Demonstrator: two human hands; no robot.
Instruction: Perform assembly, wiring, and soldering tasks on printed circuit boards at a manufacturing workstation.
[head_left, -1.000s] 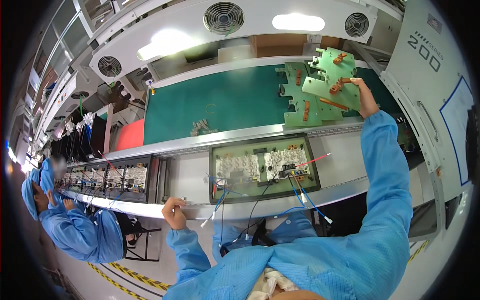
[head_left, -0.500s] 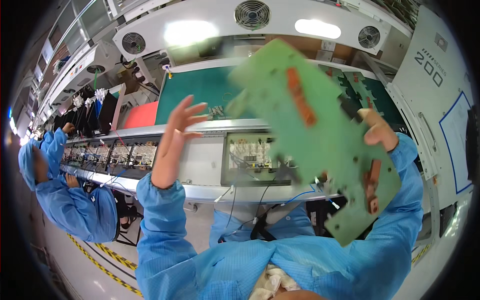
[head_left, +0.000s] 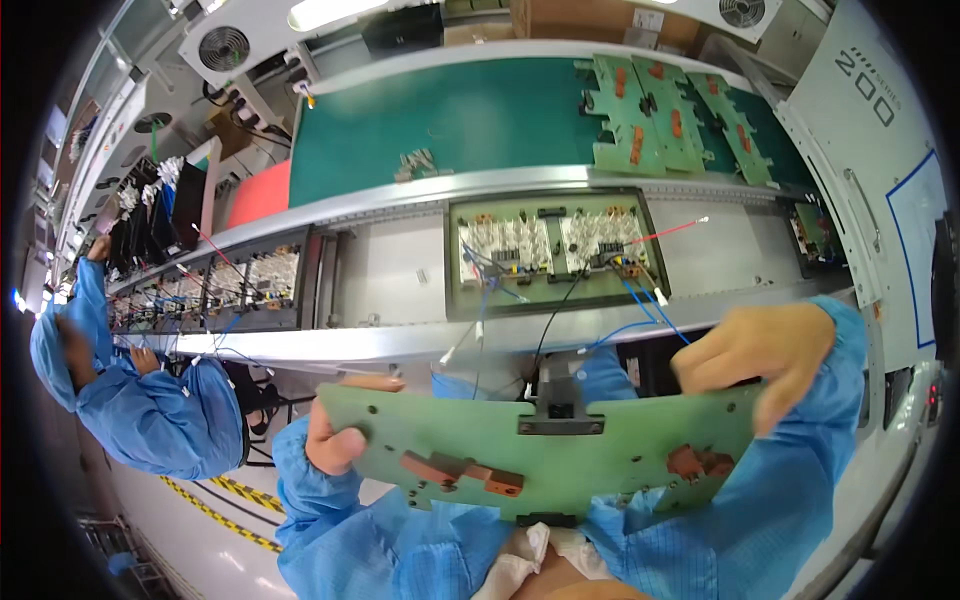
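Observation:
My left hand (head_left: pixel 337 440) grips the left end of a green fixture plate (head_left: pixel 590 440), thumb against its face and fingers behind the upper edge. The plate is tilted up in front of my chest. Brown clamp blocks (head_left: pixel 462 472) are fixed on it, and a black bracket (head_left: pixel 560 412) sits at its upper edge. By its upper right corner is my right hand (head_left: pixel 755 352), slightly blurred, with thumb and fingers apart. Whether it touches the plate is unclear.
Beyond the plate, a wired circuit-board tray (head_left: pixel 555 252) lies on the conveyor line (head_left: pixel 390 270). Similar green plates (head_left: pixel 640 115) rest on the green mat (head_left: pixel 480 110) at back right. A co-worker in blue (head_left: pixel 150 400) sits at left. A white cabinet (head_left: pixel 850 130) stands at right.
The green plate has come down toward my chest and turned lengthwise. My left hand, empty before, now holds its left end. My right hand has loosened from the plate. The view has shifted.

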